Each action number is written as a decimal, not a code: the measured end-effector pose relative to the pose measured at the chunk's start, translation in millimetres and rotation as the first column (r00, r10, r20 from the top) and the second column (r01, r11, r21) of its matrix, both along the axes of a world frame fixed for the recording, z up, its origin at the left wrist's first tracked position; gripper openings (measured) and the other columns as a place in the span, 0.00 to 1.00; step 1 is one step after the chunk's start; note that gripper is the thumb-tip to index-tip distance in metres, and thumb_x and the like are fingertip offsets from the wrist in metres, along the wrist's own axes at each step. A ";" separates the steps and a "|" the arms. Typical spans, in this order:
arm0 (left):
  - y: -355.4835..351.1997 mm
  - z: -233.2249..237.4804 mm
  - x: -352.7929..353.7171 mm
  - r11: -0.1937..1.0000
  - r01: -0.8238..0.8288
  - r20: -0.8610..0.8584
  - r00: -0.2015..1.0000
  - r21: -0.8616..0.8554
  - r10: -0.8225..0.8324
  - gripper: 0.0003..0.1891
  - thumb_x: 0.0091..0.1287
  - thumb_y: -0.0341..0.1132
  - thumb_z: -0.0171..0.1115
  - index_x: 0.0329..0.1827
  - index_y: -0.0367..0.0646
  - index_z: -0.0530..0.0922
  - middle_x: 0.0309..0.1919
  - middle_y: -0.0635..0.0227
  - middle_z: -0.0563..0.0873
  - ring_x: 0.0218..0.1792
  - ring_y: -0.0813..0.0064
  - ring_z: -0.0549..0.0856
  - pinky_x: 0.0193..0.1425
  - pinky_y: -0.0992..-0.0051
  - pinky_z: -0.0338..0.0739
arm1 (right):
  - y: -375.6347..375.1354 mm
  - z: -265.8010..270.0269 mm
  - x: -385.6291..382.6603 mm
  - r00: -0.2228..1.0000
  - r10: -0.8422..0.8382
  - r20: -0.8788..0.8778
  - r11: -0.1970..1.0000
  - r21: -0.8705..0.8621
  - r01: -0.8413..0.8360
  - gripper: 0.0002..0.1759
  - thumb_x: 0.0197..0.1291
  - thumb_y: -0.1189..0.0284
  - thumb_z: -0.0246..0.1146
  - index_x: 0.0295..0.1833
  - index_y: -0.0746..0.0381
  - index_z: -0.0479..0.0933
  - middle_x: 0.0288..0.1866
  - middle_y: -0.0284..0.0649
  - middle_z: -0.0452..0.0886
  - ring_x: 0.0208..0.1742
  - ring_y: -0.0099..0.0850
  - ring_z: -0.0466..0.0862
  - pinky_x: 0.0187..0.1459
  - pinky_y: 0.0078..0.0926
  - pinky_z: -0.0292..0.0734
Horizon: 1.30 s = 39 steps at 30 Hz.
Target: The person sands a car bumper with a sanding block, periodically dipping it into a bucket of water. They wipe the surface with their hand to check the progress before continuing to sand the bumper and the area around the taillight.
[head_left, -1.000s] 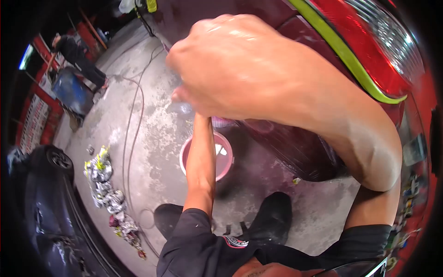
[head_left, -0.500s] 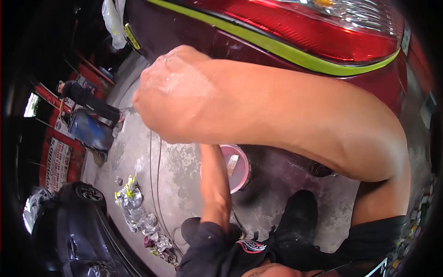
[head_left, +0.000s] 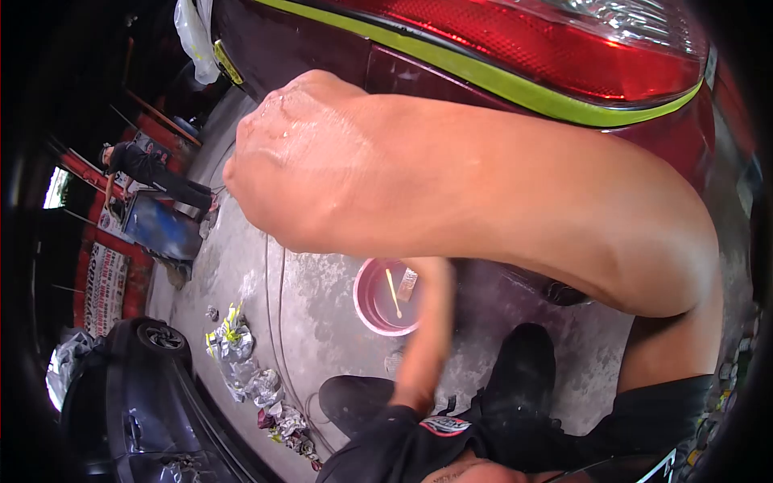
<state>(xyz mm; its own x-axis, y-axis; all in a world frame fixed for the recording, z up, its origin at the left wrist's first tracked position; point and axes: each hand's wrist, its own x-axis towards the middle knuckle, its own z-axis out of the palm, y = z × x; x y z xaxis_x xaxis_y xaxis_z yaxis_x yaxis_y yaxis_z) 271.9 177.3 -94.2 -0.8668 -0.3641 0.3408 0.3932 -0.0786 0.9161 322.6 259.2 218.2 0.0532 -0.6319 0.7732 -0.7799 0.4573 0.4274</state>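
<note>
My right hand [head_left: 294,153] is wet and curled like a fist, held across in front of me by the maroon car body [head_left: 314,48]. Its back faces me, so whatever the fingers hold, if anything, is out of sight. My left forearm [head_left: 427,338] reaches up and passes behind the right one, which hides the left hand. Yellow-green masking tape [head_left: 515,84] runs beneath the red tail light [head_left: 547,56]. Below my arms stands a pink tub [head_left: 362,298] of liquid, with a small block [head_left: 408,283] and a yellow strip [head_left: 394,294] in it.
A hose [head_left: 278,322] lies along the concrete floor. Crumpled masking paper and plastic [head_left: 258,386] lie beside it. A dark car [head_left: 137,402] stands at lower left. Farther back, a person [head_left: 153,173] stands by a blue drum [head_left: 161,229].
My left arm has swung to the right, uncovering the tub's left side and the yellow strip. My right hand has shifted slightly left and up.
</note>
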 end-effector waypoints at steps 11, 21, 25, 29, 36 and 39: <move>1.9 -40.0 2.7 0.992 0.054 0.147 0.987 0.118 -0.071 0.17 0.79 0.35 0.57 0.58 0.27 0.79 0.54 0.58 0.86 0.54 0.64 0.85 0.65 0.67 0.75 | -15.4 -9.1 2.8 0.948 -0.319 -0.009 0.944 0.088 0.319 0.13 0.52 0.72 0.69 0.43 0.66 0.86 0.28 0.40 0.83 0.30 0.30 0.85 0.34 0.30 0.79; -3.3 -66.8 -14.0 0.948 0.052 0.340 0.926 0.314 -0.164 0.18 0.78 0.36 0.58 0.58 0.27 0.80 0.54 0.59 0.87 0.55 0.67 0.84 0.67 0.69 0.74 | -14.0 8.5 3.2 0.949 -0.219 0.228 0.968 0.173 0.182 0.14 0.54 0.70 0.69 0.46 0.65 0.85 0.27 0.37 0.82 0.30 0.28 0.83 0.34 0.28 0.77; 62.7 -81.5 49.5 0.974 -0.148 0.125 0.984 0.170 0.128 0.23 0.79 0.35 0.58 0.72 0.29 0.72 0.59 0.61 0.85 0.56 0.75 0.81 0.67 0.72 0.72 | -24.2 8.2 2.6 0.923 -0.223 0.314 0.969 0.176 0.174 0.15 0.55 0.70 0.69 0.47 0.65 0.85 0.27 0.37 0.81 0.29 0.27 0.82 0.34 0.27 0.76; -20.2 -81.7 -66.1 0.877 -0.095 0.452 0.880 0.470 -0.147 0.17 0.80 0.41 0.55 0.51 0.35 0.84 0.39 0.64 0.88 0.38 0.77 0.82 0.47 0.72 0.78 | -18.2 11.1 5.3 0.890 -0.261 0.373 0.960 0.197 0.199 0.15 0.56 0.69 0.69 0.48 0.65 0.85 0.27 0.36 0.80 0.29 0.26 0.80 0.33 0.27 0.75; 66.6 -109.8 44.0 0.928 -0.347 0.118 0.924 -0.138 0.363 0.22 0.78 0.35 0.55 0.68 0.29 0.75 0.60 0.49 0.86 0.62 0.59 0.83 0.70 0.67 0.70 | -21.1 18.1 7.2 0.805 -0.342 0.485 0.936 0.254 0.245 0.16 0.58 0.68 0.69 0.50 0.64 0.85 0.27 0.34 0.79 0.29 0.24 0.79 0.33 0.25 0.73; 23.0 -136.6 -22.1 0.973 -0.230 0.222 0.950 0.030 0.218 0.19 0.75 0.35 0.57 0.62 0.30 0.80 0.52 0.47 0.88 0.54 0.61 0.87 0.62 0.67 0.76 | -25.4 20.2 7.2 0.761 -0.381 0.525 0.922 0.279 0.269 0.17 0.59 0.68 0.69 0.51 0.64 0.85 0.27 0.33 0.79 0.29 0.23 0.78 0.33 0.25 0.72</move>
<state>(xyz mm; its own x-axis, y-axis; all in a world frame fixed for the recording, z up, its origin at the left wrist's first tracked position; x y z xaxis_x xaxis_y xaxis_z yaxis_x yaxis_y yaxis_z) 249.7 200.3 -230.8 -0.8116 -0.5699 0.1284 0.1996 -0.0640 0.9778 329.8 233.9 238.4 -0.5861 -0.6575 0.4735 -0.7225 0.6886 0.0618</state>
